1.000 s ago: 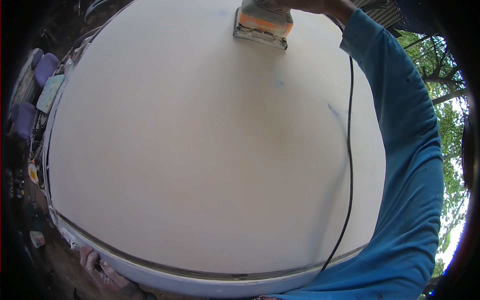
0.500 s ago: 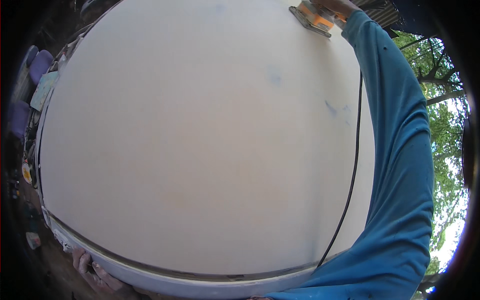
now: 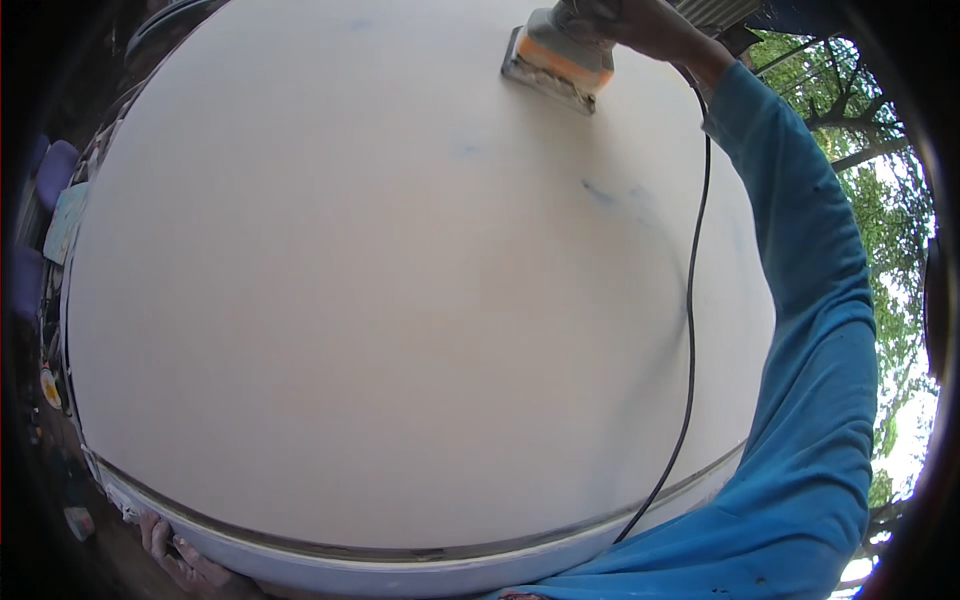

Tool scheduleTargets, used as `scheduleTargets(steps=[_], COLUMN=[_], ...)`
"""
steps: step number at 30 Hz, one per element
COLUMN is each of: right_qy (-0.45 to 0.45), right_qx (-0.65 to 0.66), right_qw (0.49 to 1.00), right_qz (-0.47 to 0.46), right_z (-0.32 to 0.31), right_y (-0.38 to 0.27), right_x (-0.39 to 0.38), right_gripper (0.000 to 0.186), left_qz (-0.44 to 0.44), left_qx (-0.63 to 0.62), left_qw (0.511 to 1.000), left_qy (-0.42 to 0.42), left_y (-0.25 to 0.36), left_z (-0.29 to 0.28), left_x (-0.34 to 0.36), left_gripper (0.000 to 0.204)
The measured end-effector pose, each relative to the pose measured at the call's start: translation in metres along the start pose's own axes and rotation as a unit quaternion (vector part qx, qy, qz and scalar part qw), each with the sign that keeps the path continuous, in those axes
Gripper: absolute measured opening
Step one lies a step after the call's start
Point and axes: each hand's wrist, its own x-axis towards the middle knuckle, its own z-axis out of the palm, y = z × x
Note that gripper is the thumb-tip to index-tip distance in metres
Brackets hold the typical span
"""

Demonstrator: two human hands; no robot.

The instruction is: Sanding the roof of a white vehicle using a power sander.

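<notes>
White panel (image 3: 400,300), sander (image 3: 556,60) under right hand (image 3: 640,25)

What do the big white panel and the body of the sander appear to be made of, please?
White panel: probably a painted or primed board, matt and even, with faint blue-grey smudges; the core is hidden. Sander under the right hand: seemingly moulded plastic, grey with an orange band, over a flat grey base plate.

Sander (image 3: 558,62) sits on the panel (image 3: 400,300), far right. Cord (image 3: 690,330) trails along the panel's right side. Left hand (image 3: 180,555) at near-left edge.
</notes>
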Motion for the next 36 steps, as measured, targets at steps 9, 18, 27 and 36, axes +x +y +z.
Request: scheduleTargets(steps=[9,18,27,36], right_qy=[-0.160,0.013,0.000,0.011], right_qx=[-0.369,-0.008,-0.031,0.046], right_qw=[0.910,0.996,1.000,0.898], right_qz=[0.105,0.087,-0.004,0.437], right_z=[0.002,-0.001,-0.007,-0.006], right_y=[0.103,0.030,0.010,0.067], right_x=[0.012,-0.030,-0.069,-0.040], right_gripper=[0.049,0.058,0.065,0.071], left_qz=[-0.018,0.005,-0.010,0.015], left_qx=[0.002,0.034,0.020,0.054], left_qw=[1.000,0.999,1.000,0.998], left_qy=[-0.020,-0.024,-0.017,-0.019], left_y=[0.006,-0.003,-0.004,-0.007], left_z=[-0.003,-0.006,-0.005,-0.008], left_x=[-0.002,-0.001,-0.003,-0.001], left_gripper=[0.027,0.031,0.033,0.030])
